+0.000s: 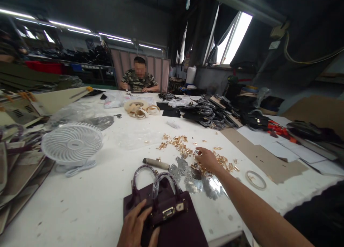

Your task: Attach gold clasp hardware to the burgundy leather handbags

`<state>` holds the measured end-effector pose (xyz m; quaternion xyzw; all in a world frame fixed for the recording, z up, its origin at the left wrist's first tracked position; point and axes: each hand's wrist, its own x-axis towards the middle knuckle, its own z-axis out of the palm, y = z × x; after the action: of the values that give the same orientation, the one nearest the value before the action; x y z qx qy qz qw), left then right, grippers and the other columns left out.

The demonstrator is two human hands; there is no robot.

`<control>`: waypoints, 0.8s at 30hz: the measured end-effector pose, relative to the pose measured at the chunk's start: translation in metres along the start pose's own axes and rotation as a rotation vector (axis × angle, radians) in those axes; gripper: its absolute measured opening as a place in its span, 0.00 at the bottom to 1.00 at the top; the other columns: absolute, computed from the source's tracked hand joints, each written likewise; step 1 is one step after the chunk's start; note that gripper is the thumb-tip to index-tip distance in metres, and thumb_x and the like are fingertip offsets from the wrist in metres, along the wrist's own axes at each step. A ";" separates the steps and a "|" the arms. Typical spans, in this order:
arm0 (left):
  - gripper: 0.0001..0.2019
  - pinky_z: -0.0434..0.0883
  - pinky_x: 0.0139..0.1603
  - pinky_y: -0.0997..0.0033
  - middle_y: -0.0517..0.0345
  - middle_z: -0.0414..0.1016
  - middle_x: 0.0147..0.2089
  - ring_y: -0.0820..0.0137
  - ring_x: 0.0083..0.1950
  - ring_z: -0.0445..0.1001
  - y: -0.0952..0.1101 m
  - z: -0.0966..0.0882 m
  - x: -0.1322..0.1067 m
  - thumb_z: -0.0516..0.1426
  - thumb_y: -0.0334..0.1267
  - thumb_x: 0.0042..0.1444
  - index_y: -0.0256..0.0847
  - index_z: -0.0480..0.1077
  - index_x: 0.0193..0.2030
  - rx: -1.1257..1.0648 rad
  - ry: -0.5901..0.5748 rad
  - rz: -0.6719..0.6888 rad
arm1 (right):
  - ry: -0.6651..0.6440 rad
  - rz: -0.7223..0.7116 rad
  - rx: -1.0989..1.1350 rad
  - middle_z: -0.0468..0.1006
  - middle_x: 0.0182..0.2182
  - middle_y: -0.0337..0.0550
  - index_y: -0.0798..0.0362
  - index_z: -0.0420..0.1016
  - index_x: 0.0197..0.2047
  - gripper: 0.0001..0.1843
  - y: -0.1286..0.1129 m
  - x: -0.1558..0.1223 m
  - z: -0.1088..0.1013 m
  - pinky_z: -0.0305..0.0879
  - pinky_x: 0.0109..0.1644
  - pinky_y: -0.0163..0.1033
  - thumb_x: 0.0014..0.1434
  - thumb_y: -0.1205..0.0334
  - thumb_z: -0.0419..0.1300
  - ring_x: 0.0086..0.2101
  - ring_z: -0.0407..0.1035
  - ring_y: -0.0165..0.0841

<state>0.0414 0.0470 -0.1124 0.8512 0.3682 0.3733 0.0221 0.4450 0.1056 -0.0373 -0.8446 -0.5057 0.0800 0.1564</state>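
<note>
The gold fittings [182,145] are strewn loosely across the white table [94,200], in a band running from the far left near a clear plastic sheet to the near right, where they thin out toward a roll of clear tape [256,179]. The right hand [206,159] is stretched out over the near right part of this scatter, palm down, with the fingertips pinched at one small piece at the edge of the pile; whether the piece is actually gripped cannot be told. The bulk of the fittings lies far and left of that hand, so the long axis of the scatter runs away from the fingertips toward the far left. Just near and left of the hand, a cluster of flat silvery metal plates [188,175] is spread on the table, and a short cylindrical tool [156,163] lies beside it, its axis roughly left to right.

The dark purple handbag [166,211] is laid flat at the near edge of the table, its two wrapped handles pointing far, its gold clasp facing up. The left hand [137,225] is closed on the near left side of the bag, thumb on top beside the clasp. The right hand is thus much nearer to the fittings; the left is well apart from them and occupied by the bag.

A white desk fan [72,143] stands at the left. A second person [139,78] is seated at the far end of the table.
</note>
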 end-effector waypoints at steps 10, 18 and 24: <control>0.18 0.79 0.57 0.53 0.47 0.74 0.58 0.56 0.58 0.76 0.007 -0.007 0.002 0.61 0.38 0.60 0.45 0.69 0.56 -0.062 0.069 -0.017 | -0.024 -0.044 -0.033 0.84 0.46 0.44 0.47 0.83 0.49 0.15 0.003 -0.023 -0.007 0.64 0.44 0.38 0.66 0.57 0.56 0.44 0.76 0.38; 0.15 0.81 0.53 0.55 0.48 0.76 0.54 0.57 0.55 0.78 0.008 -0.007 0.000 0.61 0.38 0.60 0.45 0.70 0.53 -0.023 0.088 0.026 | -0.184 -0.019 -0.117 0.82 0.40 0.43 0.53 0.80 0.43 0.12 0.005 -0.024 -0.011 0.71 0.49 0.45 0.65 0.53 0.63 0.40 0.76 0.36; 0.15 0.81 0.52 0.58 0.48 0.77 0.53 0.58 0.53 0.78 0.003 -0.003 0.002 0.62 0.38 0.58 0.45 0.70 0.52 -0.024 0.110 0.058 | -0.171 0.021 -0.157 0.79 0.48 0.45 0.53 0.76 0.50 0.15 -0.001 0.006 -0.015 0.72 0.54 0.50 0.69 0.51 0.61 0.46 0.75 0.38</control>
<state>0.0424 0.0460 -0.1082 0.8395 0.3393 0.4245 0.0012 0.4516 0.1085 -0.0228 -0.8497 -0.5128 0.1136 0.0454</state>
